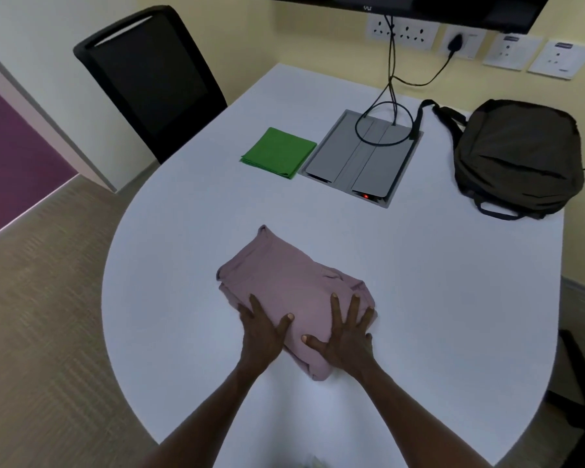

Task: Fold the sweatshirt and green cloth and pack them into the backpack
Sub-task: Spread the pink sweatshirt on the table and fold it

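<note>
a person's two hands are pressing flat on a folded pink sweatshirt [284, 285] lying near the front edge of a rounded white table [436, 298]. the left hand [260, 327] is resting on the bundle's near left side, fingers straight and spread, thumb lying on the fabric. the right hand [347, 336] is pressing on the near right corner, fingers splayed wide. neither hand is gripping anything. farther back, a folded green cloth [279, 153] is lying just beside a grey cable hatch [360, 160] set in the tabletop. a dark backpack [517, 157] is lying at the far right of the table, well apart from the sweatshirt. a black chair [149, 79] is standing behind the table.
</note>
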`<state>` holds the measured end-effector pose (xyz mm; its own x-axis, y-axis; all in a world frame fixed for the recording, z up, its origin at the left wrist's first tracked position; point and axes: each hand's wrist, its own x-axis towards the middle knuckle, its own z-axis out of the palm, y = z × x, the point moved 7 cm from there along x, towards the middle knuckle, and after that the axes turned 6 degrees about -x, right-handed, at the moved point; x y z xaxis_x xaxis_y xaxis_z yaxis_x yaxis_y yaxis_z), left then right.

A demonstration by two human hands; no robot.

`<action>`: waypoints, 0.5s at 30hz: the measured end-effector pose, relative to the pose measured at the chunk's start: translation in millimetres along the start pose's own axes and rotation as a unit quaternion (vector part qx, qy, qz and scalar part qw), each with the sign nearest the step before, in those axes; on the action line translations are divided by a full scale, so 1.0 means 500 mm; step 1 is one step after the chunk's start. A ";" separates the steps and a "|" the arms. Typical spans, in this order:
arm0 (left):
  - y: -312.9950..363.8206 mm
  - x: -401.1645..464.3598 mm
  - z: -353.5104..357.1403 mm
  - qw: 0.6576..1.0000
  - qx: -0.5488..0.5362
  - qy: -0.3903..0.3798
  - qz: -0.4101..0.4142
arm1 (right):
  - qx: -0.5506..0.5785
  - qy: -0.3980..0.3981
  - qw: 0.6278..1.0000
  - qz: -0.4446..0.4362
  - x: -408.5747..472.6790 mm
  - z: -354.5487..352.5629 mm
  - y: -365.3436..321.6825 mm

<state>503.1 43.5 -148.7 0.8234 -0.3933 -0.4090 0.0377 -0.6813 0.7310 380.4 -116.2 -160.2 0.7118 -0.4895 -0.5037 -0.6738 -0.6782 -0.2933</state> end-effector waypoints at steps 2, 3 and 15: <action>0.008 0.002 0.008 0.999 -0.013 -0.035 0.006 | -0.002 0.000 1.000 0.017 0.000 0.002 -0.012; 0.014 0.003 0.011 0.999 -0.012 -0.048 0.010 | -0.004 -0.003 1.000 0.024 0.001 0.001 -0.016; 0.012 0.063 0.015 0.998 -0.023 -0.052 0.024 | -0.042 -0.095 0.994 0.019 0.036 -0.048 -0.005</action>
<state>524.9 22.2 -161.3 0.7613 -0.4895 -0.4252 0.0273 -0.6311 0.7752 399.7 -136.7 -148.9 0.6309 -0.4091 -0.6592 -0.6748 -0.7087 -0.2059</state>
